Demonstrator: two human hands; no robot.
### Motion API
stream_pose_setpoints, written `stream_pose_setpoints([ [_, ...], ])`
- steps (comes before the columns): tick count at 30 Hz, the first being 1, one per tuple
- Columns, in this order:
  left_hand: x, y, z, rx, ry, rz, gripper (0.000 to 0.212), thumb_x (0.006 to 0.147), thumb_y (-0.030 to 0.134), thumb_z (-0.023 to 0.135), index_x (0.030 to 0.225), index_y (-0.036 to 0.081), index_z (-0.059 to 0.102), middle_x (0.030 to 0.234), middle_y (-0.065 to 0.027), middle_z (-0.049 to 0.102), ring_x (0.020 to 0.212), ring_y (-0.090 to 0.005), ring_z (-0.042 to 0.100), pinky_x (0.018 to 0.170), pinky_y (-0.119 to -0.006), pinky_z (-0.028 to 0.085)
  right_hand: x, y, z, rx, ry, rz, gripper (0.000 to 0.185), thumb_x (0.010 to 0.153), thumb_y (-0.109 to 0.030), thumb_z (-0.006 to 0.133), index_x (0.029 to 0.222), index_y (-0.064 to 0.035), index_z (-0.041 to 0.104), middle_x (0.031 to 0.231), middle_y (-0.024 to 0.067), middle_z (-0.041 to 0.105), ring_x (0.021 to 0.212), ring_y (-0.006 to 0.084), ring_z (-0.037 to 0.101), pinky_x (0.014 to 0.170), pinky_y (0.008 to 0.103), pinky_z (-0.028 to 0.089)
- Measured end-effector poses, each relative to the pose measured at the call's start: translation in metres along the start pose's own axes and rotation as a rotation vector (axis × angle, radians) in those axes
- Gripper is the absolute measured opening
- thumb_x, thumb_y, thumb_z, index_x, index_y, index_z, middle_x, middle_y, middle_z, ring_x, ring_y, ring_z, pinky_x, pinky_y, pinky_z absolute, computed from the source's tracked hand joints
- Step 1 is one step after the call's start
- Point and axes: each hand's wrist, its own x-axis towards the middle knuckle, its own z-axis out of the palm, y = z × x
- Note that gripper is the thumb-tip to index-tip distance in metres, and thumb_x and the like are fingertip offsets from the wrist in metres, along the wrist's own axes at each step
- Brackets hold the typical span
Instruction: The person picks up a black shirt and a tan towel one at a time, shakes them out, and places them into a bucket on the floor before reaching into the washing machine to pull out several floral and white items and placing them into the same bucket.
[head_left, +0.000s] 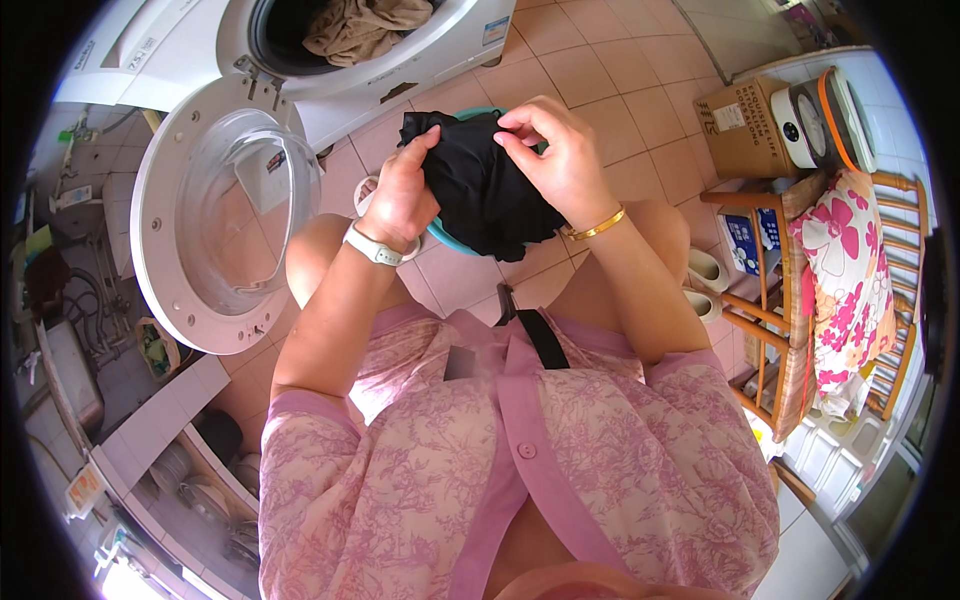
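Note:
A piece of black cloth hangs from my left hand, whose thumb and fingers pinch its upper left edge. My right hand is at the cloth's upper right, thumb and forefinger nearly together; whether they pinch a bit of the cloth or a thread cannot be told. Below the cloth stands a teal basin, mostly hidden by it. Ahead to the left is a white front-loading washing machine, with a brown cloth in its drum opening. Its round door stands wide open.
The door reaches close to my left forearm. To the right stand a cardboard box, a small white appliance and a wooden chair with a floral cushion. Pale slippers lie by the chair. Shelves with pans are at the lower left.

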Motion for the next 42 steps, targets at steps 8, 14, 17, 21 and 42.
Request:
stream_pose_setpoints([
  [8,0.001,0.001,0.001,-0.007,0.014,-0.039,0.033,0.091,0.022,0.042,0.111,-0.003,0.05,0.112,-0.0127,0.056,0.104,-0.023,0.053,0.094,-0.035,0.04,0.001,0.003,0.0,-0.043,-0.002,-0.023,0.008,0.074,-0.003,0.063,0.077,-0.0035,0.056,0.072,0.0054,0.056,0.059,0.0157,0.058,0.052,0.0251,0.048],
  [14,0.002,0.001,-0.001,-0.065,-0.01,-0.048,0.033,0.091,0.021,0.042,0.111,-0.004,0.049,0.114,-0.0141,0.055,0.106,-0.0249,0.053,0.095,-0.036,0.039,0.001,0.016,-0.002,-0.031,0.06,0.082,0.01,0.073,-0.006,0.064,0.077,-0.0078,0.055,0.066,0.005,0.059,0.057,0.0149,0.057,0.053,0.0247,0.046],
  [17,0.004,0.001,-0.005,-0.114,-0.019,-0.047,0.032,0.09,0.019,0.043,0.111,-0.005,0.049,0.113,-0.0141,0.056,0.105,-0.0251,0.054,0.094,-0.037,0.041,0.013,0.036,-0.021,0.007,0.227,0.141,0.009,0.077,-0.01,0.063,0.081,-0.005,0.057,0.068,0.0035,0.061,0.057,0.0118,0.057,0.056,0.0236,0.046],
  [21,0.002,0.001,-0.003,-0.118,-0.029,-0.041,0.032,0.09,0.018,0.044,0.111,-0.006,0.049,0.113,-0.014,0.056,0.105,-0.0252,0.054,0.094,-0.038,0.041,0.025,0.046,-0.051,-0.056,0.417,0.515,0.02,0.082,-0.019,0.061,0.072,-0.0019,0.06,0.058,0.004,0.059,0.054,0.0116,0.055,0.054,0.0259,0.045],
  [42,0.0,-0.017,0.005,0.324,-0.044,0.147,0.023,0.086,0.013,0.054,0.101,-0.004,0.057,0.093,-0.0042,0.061,0.086,-0.0102,0.056,0.073,-0.024,0.045,0.008,0.009,0.016,-0.299,0.042,-0.306,0.012,0.065,-0.005,0.065,0.072,-0.0067,0.055,0.079,0.0023,0.054,0.076,0.0222,0.053,0.065,0.0341,0.043],
])
